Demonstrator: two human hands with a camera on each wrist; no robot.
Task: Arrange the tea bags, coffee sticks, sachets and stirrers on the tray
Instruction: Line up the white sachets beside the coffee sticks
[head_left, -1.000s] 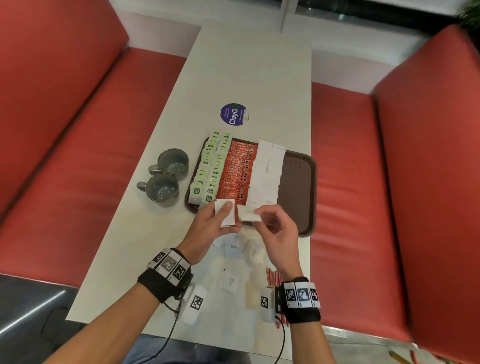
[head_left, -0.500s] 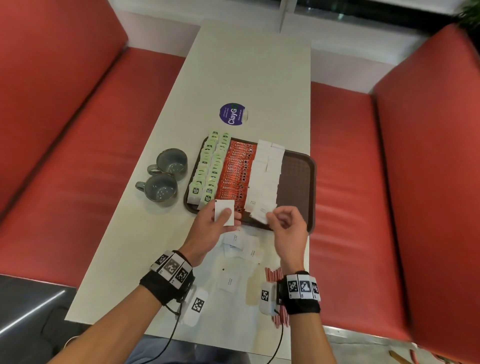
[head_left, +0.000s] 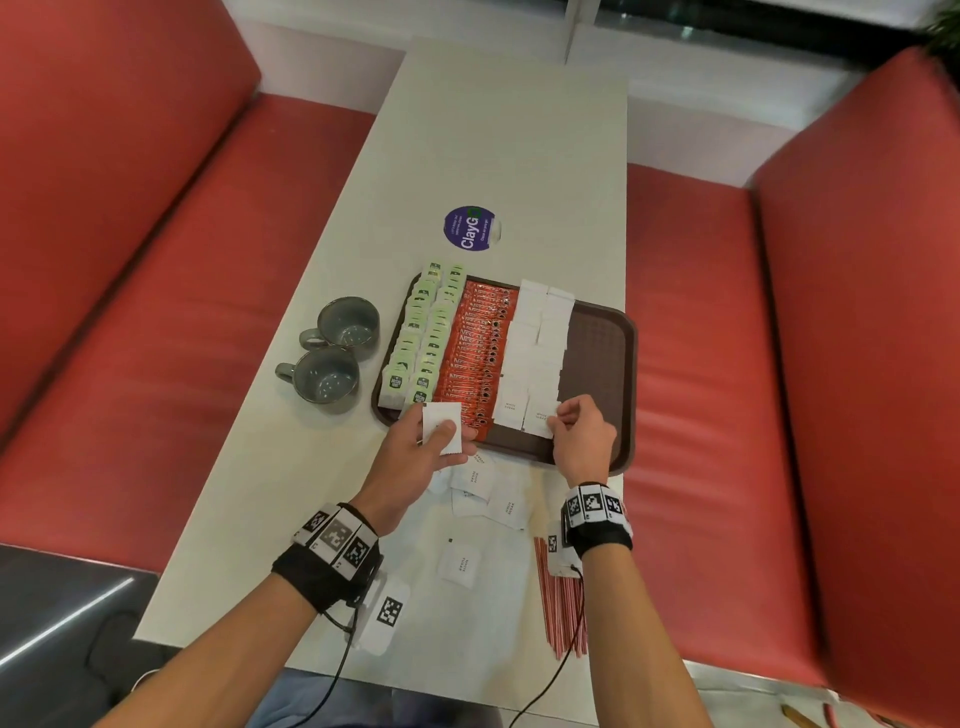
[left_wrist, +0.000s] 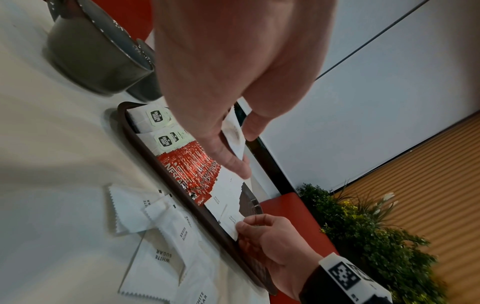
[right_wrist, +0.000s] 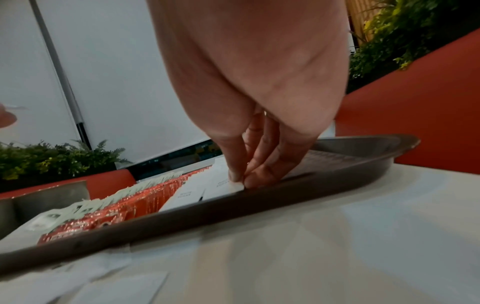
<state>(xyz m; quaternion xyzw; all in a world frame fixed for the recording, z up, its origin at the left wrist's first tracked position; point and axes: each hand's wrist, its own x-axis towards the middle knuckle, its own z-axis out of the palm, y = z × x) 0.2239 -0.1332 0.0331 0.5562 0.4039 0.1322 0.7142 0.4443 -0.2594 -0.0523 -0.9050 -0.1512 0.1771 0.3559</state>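
Since a second ago the right hand (head_left: 579, 434) has carried its white sachet (head_left: 540, 420) from in front of the chest down onto the tray (head_left: 602, 358), and now pinches its near corner at the front of the right-hand sachet row. The left hand (head_left: 415, 457) holds a spare sachet (head_left: 441, 427) between thumb and fingers over the tray's near rim. To do this step well, the person should probably square the sachet beside its neighbour, overlap it like the others, then release. Loose sachets (head_left: 488, 493) and stirrers (head_left: 563, 603) wait on the desk (head_left: 498, 156).
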